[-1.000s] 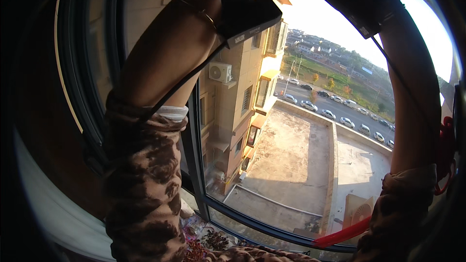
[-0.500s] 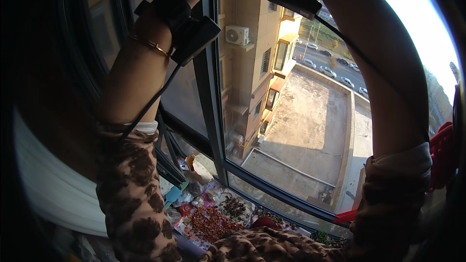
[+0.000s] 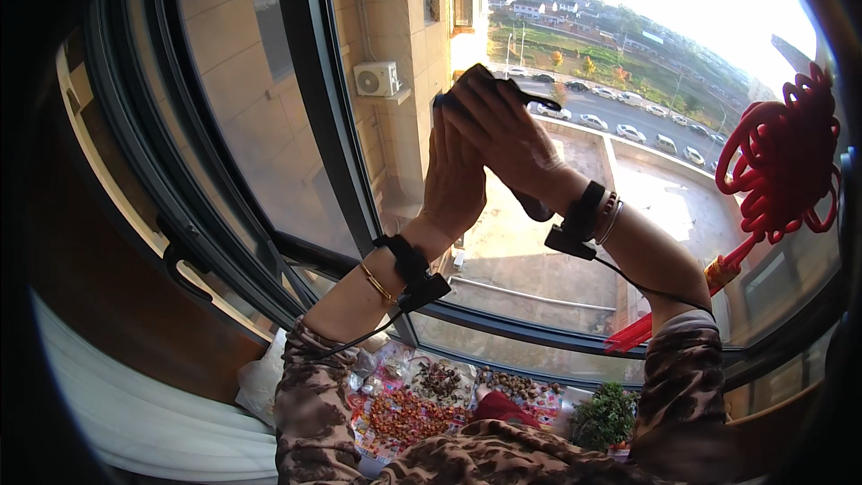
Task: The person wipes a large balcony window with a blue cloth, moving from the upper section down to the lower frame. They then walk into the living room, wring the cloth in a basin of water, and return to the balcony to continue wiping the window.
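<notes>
Raised in front of the window glass (image 3: 530, 242), my two hands come together on a dark cloth (image 3: 479, 74). My right hand (image 3: 516, 139) lies across its face with fingers long and close together, keeping hold of it. A dark end of the cloth shows below that wrist, and a thin edge sticks out past the fingers. My left hand (image 3: 455, 184) is just below and to the left, its fingers pointing up against the cloth and partly covered by the right hand. Both wrists carry black straps with small black boxes and cables.
A dark window frame post (image 3: 337, 81) stands left of my hands. A red knotted ornament (image 3: 781, 162) hangs at the right. On the sill below lie small reddish pieces (image 3: 409, 418) spread on paper, beside a green plant (image 3: 603, 418). A white curtain (image 3: 153, 395) hangs at lower left.
My hands have come down from the top edge of the picture and met at its middle, on the cloth. The view has tilted up, showing more street and the whole red ornament.
</notes>
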Motion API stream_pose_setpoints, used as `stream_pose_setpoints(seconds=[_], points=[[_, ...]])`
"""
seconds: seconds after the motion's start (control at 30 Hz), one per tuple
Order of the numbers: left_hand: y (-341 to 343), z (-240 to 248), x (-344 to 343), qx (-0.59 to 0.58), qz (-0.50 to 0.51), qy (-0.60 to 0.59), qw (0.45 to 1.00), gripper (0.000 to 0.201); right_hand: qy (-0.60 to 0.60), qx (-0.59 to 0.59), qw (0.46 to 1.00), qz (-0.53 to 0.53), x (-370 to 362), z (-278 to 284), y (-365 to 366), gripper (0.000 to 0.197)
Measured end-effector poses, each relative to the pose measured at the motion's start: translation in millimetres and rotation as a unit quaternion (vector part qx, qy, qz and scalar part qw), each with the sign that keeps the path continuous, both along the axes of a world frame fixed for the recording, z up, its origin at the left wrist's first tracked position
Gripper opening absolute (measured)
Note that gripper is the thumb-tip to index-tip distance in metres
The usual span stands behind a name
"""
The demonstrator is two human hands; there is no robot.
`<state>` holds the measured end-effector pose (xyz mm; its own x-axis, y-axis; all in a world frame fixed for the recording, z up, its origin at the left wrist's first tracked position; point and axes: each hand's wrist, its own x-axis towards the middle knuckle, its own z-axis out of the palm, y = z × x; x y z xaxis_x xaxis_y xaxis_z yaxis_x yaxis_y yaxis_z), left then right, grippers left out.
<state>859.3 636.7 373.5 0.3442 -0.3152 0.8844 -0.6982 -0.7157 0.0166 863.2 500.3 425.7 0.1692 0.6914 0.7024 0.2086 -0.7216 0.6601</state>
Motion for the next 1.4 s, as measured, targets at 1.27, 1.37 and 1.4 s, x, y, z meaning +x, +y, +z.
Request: stream_pose_setpoints(seconds=[1.27, 1.37, 1.4], points=[[116.0, 46.8, 75.2, -0.062, 0.195, -0.111, 0.972, 0.060, 0.000, 0.062, 0.978, 0.201, 88.6, 54.7, 132.0, 0.051], [134.4, 10.3, 83.6, -0.011, 0.239, -0.087, 0.967, 0.065, -0.009, 0.038, 0.992, 0.121, 89.2, 7.9, 144.9, 0.051], [135.8, -7.9, 83.3, 0.009, 0.255, -0.083, 0.963, 0.069, 0.009, 0.033, 0.993, 0.111, 88.6, -6.8, 144.7, 0.052]])
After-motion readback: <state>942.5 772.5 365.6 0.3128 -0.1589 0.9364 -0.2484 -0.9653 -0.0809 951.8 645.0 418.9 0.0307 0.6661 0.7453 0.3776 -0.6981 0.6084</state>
